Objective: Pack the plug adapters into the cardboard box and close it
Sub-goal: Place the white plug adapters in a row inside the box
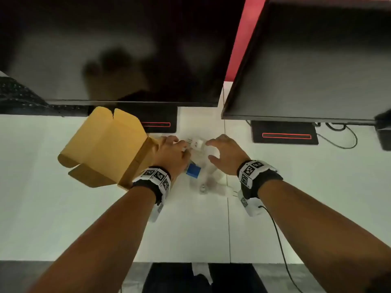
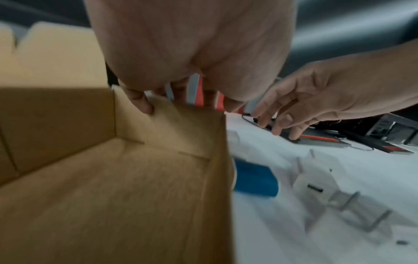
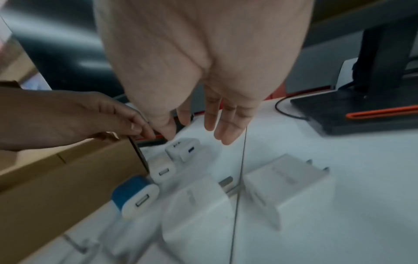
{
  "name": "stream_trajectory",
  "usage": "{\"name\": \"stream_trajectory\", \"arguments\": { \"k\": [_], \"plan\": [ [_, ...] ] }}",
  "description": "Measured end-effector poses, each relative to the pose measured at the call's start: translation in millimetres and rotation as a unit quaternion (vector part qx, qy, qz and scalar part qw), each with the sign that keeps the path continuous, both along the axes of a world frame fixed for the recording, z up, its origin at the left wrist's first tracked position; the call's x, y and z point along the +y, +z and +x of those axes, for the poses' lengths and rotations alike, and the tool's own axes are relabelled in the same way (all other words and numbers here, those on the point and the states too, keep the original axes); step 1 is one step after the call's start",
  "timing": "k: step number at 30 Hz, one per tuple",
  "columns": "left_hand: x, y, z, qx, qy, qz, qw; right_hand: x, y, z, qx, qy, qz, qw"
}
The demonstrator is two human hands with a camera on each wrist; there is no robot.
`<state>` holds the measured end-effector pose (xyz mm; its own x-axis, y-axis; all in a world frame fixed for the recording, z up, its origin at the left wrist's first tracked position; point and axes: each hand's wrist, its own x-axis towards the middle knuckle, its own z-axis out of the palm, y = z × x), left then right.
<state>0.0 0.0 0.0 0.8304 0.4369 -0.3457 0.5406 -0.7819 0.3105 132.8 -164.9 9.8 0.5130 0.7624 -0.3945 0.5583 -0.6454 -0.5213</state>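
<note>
Head: left hand [image 1: 169, 153] grips the open box's [image 1: 105, 144] right wall; adapters [image 1: 197, 143] lie on the desk [image 1: 63, 208] just right of it.
Left wrist: fingers [image 2: 141, 103] curl over the wall.
Right wrist: right hand [image 3: 210, 116] hovers above the adapters, fingers relaxed, holding nothing.
</note>
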Motion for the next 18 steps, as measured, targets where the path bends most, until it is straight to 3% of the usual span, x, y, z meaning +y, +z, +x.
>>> {"name": "stream_trajectory", "arguments": {
  "k": [9, 18],
  "plan": [
    [4, -10, 13, 0.044, -0.042, 0.008, 0.998, 35, -12, -12, -0.044, 0.080, -0.093, 0.991],
    [-7, -4, 29, 0.111, -0.064, -0.060, 0.990, -21, -12, 2, -0.036, 0.071, -0.114, 0.990]
  ]
}}
